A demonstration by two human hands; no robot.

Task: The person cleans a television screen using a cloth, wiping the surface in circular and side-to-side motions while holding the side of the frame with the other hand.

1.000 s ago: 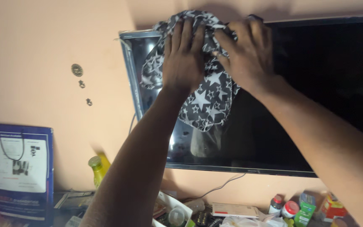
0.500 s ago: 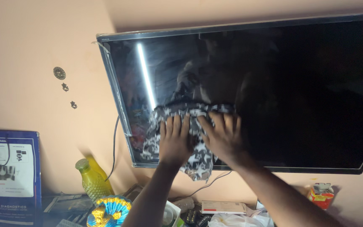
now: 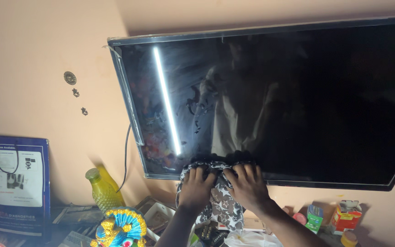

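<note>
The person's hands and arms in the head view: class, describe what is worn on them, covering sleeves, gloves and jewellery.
Both arms are bare as far as the frame shows: no sleeve reaches the forearms or wrists. The left hand and the right hand wear no gloves. No watch, bracelet or ring can be made out, though the light is dim. All fingers are uncovered.

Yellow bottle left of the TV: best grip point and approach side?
Grip the yellow bottle around its narrower upper body, just under the green cap. Come from the front right: the wall backs it, the blue bag stands on its left, and the colourful figurine blocks its base. It leans slightly, so tilt the hand to match.
</note>
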